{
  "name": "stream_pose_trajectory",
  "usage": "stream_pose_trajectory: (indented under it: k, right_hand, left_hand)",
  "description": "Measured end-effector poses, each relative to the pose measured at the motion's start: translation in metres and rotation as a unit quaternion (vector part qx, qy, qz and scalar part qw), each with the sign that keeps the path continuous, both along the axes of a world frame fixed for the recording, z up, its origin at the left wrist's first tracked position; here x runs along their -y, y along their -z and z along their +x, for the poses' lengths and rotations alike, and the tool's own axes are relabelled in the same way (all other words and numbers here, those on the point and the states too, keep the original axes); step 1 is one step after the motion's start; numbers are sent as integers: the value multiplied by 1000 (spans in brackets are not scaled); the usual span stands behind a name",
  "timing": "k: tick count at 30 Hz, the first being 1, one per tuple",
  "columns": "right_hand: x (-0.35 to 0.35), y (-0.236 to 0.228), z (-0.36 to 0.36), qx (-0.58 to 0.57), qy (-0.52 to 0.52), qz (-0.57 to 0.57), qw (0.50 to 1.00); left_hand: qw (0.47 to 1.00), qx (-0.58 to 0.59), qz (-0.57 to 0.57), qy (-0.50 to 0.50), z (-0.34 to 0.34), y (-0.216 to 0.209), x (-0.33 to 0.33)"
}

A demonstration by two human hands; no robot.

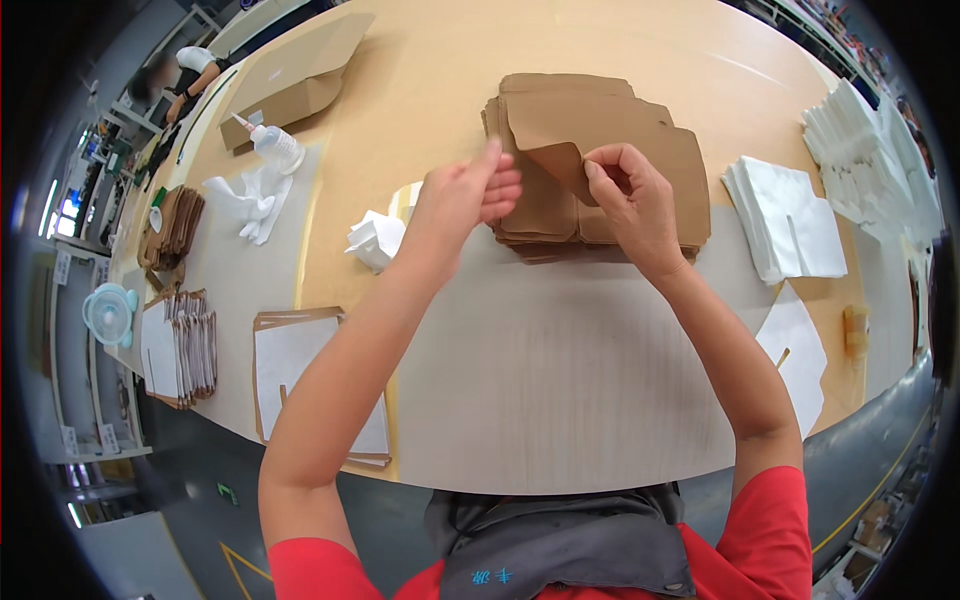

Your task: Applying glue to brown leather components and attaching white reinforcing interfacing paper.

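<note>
A stack of flat brown cut-out sheets (640, 110) lies on the table in front of me, its edges stepped and uneven. Between thumb and fingers my right hand (635, 205) pinches the lifted edge of the top brown sheet (560, 165), which curls up off the pile. Just left of the stack, my left hand (470, 195) is held with its fingers stretched out and nothing in it. Beside my left forearm sits a crumpled white cloth or tissue (376, 240).
Left are a squeeze bottle (278, 148), crumpled white tissue (250, 205), upright white-and-brown pieces (180, 345) and a pile with a white top sheet (290, 360). A folded brown board (300, 75) lies farther back. Stacked white pieces (785, 220) stand right. Another person (195, 70) works far left.
</note>
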State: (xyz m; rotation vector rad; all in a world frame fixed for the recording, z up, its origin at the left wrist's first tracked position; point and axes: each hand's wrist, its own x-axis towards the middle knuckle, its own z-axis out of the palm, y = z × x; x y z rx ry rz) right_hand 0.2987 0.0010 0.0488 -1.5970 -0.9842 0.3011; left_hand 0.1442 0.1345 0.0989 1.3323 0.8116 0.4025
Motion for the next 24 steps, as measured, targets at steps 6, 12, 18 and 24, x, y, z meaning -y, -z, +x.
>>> stream_pose_trajectory:
  k: [6, 12, 18, 24]
  right_hand:
    - [29, 4, -7, 374, -77, 106, 918]
    - [108, -1, 35, 157, 120, 66, 978]
    - [161, -21, 66, -200, -61, 40, 977]
    - [219, -20, -10, -289, -33, -118, 949]
  left_hand:
    - [958, -88, 267, 60, 63, 1, 2]
    - [783, 219, 579, 67, 23, -24, 75]
    - [889, 192, 408, 79, -59, -57, 124]
    - [982, 178, 62, -29, -102, 10, 155]
